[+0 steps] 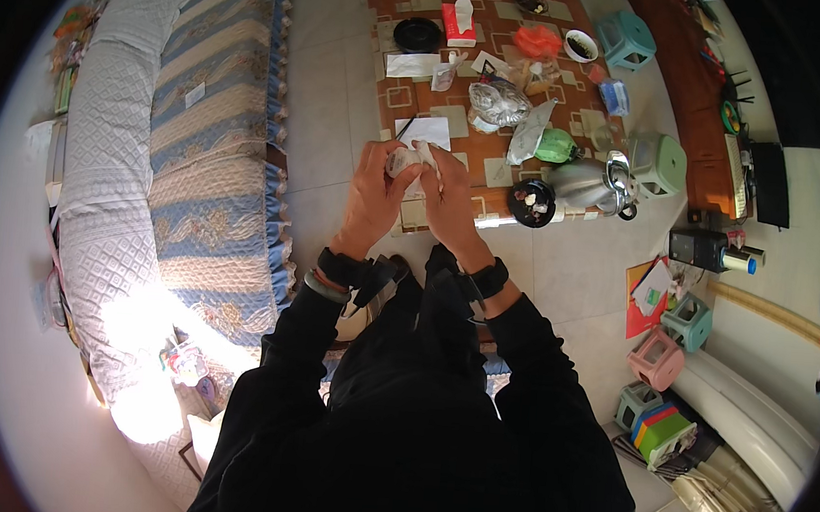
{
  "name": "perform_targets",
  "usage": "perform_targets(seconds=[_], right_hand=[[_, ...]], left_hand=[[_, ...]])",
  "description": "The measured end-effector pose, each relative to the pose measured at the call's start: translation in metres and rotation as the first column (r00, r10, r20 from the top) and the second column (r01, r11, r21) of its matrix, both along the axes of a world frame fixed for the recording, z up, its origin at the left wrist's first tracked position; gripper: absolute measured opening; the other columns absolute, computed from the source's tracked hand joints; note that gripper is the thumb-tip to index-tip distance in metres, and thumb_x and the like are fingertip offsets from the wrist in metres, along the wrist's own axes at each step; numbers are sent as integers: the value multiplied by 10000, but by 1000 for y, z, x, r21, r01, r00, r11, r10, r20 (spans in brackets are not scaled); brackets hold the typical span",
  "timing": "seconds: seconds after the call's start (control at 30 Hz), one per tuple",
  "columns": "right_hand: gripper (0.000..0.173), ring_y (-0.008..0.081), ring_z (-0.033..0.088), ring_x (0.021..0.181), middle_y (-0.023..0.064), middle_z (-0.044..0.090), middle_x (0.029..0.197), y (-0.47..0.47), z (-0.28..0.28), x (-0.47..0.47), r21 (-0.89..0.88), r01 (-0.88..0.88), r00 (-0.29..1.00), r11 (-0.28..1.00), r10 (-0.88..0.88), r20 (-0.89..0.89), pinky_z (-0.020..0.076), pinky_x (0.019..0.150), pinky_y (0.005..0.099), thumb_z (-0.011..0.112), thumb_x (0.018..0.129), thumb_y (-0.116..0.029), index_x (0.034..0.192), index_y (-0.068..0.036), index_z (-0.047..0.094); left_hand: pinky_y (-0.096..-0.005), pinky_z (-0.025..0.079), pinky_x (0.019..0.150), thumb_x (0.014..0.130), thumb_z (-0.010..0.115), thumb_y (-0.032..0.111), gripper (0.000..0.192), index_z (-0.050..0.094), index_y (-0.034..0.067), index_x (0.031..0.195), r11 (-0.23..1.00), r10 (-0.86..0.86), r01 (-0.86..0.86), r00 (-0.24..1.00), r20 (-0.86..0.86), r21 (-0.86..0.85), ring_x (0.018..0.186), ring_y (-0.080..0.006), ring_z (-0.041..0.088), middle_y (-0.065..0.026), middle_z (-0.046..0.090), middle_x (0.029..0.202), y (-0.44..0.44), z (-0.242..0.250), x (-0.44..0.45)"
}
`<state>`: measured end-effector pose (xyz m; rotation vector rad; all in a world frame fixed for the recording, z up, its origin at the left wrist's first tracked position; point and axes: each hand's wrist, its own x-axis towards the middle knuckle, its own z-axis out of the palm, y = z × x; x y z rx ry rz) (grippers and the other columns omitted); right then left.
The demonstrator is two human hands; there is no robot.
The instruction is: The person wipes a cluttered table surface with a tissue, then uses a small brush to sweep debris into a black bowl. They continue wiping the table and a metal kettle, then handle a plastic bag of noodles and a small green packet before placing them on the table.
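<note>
My left hand [375, 193] grips a small round white container [401, 161] that bears fine print. Close beside it, my right hand [450, 194] pinches a crumpled white piece [428, 156], perhaps tissue; the fingers partly hide it. Both hands meet above the near edge of a patterned brown table [461, 142]. Just past my fingers lies a white sheet of paper [433, 130], with a thin black stick or pen [406, 127] across its left corner.
A steel thermos jug [583, 182] lies or leans by a black dish of scraps [531, 202] at the table's near right. Farther back are plastic bags [499, 104], a green bag [555, 145], a tissue box [459, 27] and a black plate [417, 35]. A quilted sofa [210, 149] runs along the left.
</note>
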<state>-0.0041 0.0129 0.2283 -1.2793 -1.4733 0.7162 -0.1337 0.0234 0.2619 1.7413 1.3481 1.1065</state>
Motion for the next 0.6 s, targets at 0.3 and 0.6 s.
perform_targets(seconds=[0.3,0.6], right_hand=[[233,277,596,726,194,622,872,3,-8,4,-275,-48,990,960,8,-143,462,638,349,494,975,-155,1106,17,580],[314,147,587,702,102,641,833,3,-19,12,-297,-35,946,954,-65,-319,443,568,273,464,1005,-223,1146,33,578]], left_hand=[[-335,497,618,874,669,126,312,540,13,1135,999,-50,48,997,-65,-24,737,-275,593,-154,542,1009,-1,4,-2],[-281,471,646,908,626,116,416,511,55,1303,997,-83,83,996,-44,-4,743,-176,550,-111,540,1031,6,3,-7]])
